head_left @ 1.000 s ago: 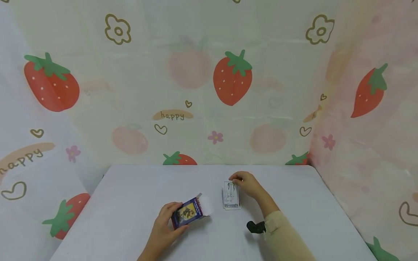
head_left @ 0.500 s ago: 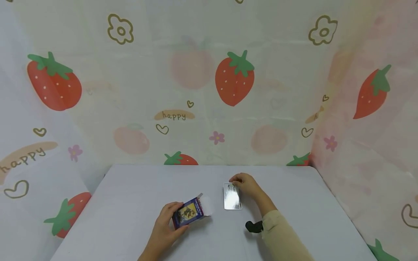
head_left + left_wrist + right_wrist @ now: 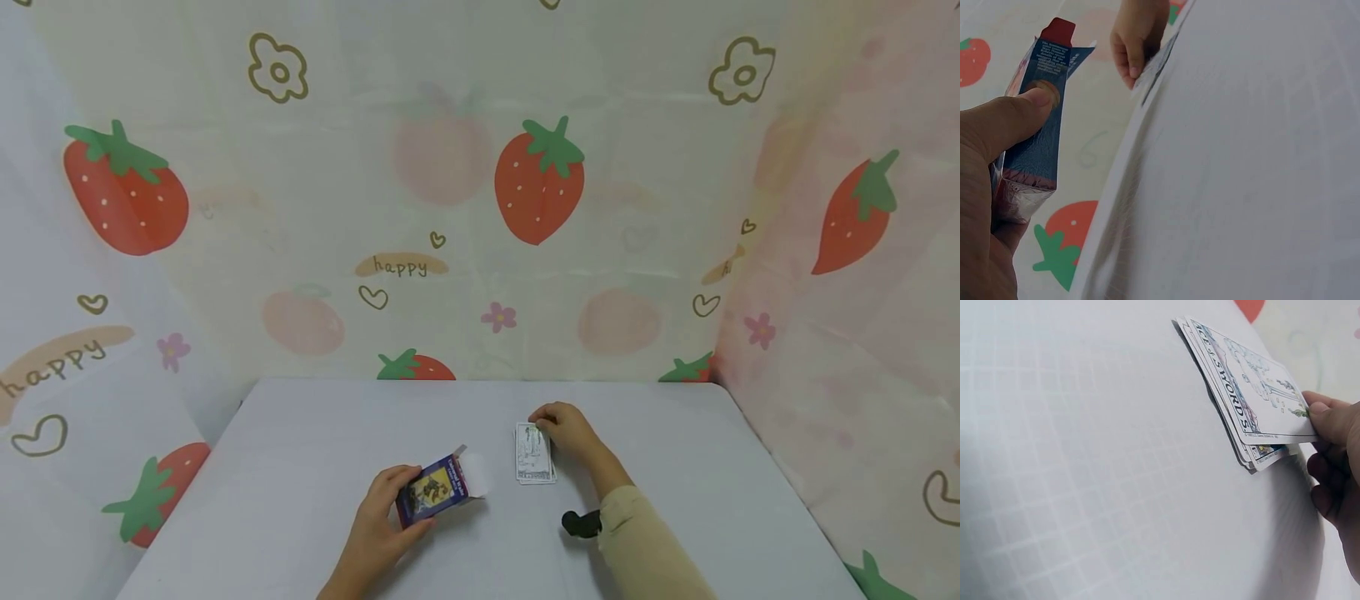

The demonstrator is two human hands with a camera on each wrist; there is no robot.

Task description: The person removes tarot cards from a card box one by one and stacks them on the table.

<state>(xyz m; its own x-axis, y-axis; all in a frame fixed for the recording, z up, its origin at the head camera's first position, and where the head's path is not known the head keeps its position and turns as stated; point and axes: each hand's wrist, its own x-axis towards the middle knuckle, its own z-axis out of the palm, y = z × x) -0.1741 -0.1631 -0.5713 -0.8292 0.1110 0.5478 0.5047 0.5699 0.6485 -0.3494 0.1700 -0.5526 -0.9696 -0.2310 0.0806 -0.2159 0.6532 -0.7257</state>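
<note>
Mid-table (image 3: 300, 450), left hand (image 3: 382, 521) grips card box (image 3: 435, 490); right hand (image 3: 567, 430) pinches card stack (image 3: 533, 454), edges distant.

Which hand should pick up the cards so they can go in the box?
Probably the right hand: its fingertips already rest on the far end of the card stack, top card face up. The left hand is busy holding the open card box on the table.
</note>
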